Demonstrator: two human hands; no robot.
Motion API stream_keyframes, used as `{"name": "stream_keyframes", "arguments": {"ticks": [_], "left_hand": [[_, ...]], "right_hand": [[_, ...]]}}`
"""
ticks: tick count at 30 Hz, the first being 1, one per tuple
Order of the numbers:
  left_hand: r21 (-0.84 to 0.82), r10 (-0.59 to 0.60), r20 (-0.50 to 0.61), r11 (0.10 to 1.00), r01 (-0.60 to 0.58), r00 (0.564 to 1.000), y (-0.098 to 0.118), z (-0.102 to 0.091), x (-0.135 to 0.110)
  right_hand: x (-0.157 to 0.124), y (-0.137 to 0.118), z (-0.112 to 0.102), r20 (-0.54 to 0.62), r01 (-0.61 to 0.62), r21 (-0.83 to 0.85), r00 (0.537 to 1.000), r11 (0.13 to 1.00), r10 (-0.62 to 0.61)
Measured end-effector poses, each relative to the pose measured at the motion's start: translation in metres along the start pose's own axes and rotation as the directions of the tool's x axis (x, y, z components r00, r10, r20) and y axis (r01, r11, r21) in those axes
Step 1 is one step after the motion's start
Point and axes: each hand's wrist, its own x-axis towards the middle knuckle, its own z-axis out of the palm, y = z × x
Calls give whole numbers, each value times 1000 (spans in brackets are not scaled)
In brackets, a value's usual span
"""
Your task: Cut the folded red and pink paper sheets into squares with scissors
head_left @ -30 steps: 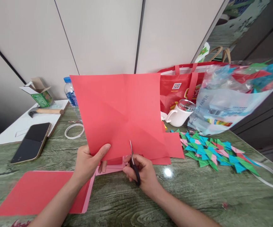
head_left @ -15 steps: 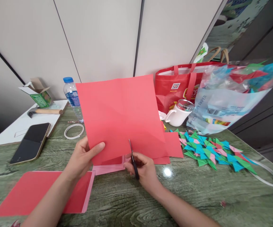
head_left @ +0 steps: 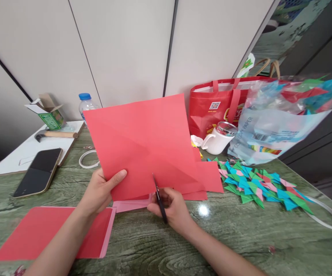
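Observation:
A large red sheet of paper (head_left: 142, 142) is held up above the table, tilted down to the left. My left hand (head_left: 99, 189) pinches its lower left corner, thumb in front and fingers behind. In my right hand (head_left: 171, 209) is a pair of black-handled scissors (head_left: 160, 205), its blade at the lower edge of the sheet near the middle. Under the sheet lie pink paper (head_left: 132, 206) and more red pieces (head_left: 210, 176), partly hidden. A stack of red paper (head_left: 50, 230) with a pink edge lies beneath my left forearm.
On the left are a phone (head_left: 39, 172), a wooden-handled hammer-like tool (head_left: 59, 134), a small box (head_left: 50, 117), a tape roll (head_left: 88, 158) and a bottle (head_left: 85, 102). At right are a white mug (head_left: 217, 140), folded paper pieces (head_left: 258, 182), a red bag (head_left: 204, 103) and a plastic bag (head_left: 263, 134).
The red sheet has shifted left and tilted, its top left corner lower and now covering more of the bottle. The scissors have moved slightly left and down with my right hand.

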Motion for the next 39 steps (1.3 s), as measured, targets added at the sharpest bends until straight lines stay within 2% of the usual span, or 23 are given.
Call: {"name": "stream_keyframes", "arguments": {"ticks": [6,15,17,22,29,34,39], "left_hand": [[210,74,28,975,-79,997,-13,-9,0],[319,120,49,939,-129,992,-11,-10,-1],[404,157,44,900,-162,987,-9,-8,-2],[635,263,47,737,-232,964,1,-2,-8],[709,324,51,655,-263,945,4,-2,-10],[740,399,66,595,-313,915,3,2,-10],[765,439,43,563,-312,897,3,2,-11]], "right_hand": [[0,0,0,4,-16,88,1000,996,16],[0,-1,-1,56,14,120,998,993,-21],[0,-1,0,54,10,130,998,991,-17],[-1,-3,0,35,-14,125,999,992,10],[-2,-5,2,45,5,141,999,990,-11],[-2,-3,3,36,34,142,999,989,-39],[-1,0,3,13,45,124,999,991,-47]]}}
